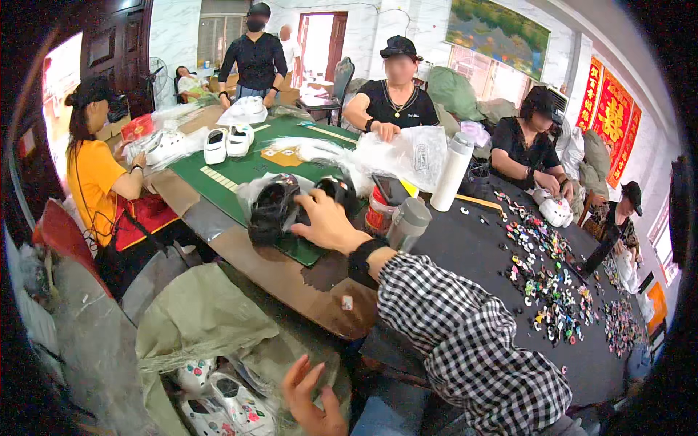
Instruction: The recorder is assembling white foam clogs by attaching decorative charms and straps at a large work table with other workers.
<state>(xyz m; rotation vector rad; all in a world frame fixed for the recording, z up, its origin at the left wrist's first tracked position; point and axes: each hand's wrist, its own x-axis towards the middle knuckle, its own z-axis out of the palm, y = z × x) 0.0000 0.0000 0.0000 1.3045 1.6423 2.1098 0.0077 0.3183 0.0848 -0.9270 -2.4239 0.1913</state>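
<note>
Nearest the camera, low in the view, the left hand (311, 403) hangs with its fingers spread and nothing in it, just above a grey-green sack (200, 320) whose mouth shows white clogs (233, 403) dotted with coloured charms. Further off and to the left of centre, the right hand (327, 224), at the end of a checked sleeve (465, 341), reaches across the near edge of the counter (305, 280) and rests with its fingers bent over a pair of black clogs (280, 207). These lie partly in clear plastic wrap on the green mat (240, 174); whether the fingers truly grip the clogs or only press on them cannot be told. By the look of it, the step in hand is taking up or setting down the black pair at the counter's near side. A next move would call for a firm hold across both clogs at once, without catching the grey flask (407, 224) and the red tin (378, 211) just to their right. Coloured charms (549, 283) are scattered on the dark cloth at the far right.
</note>
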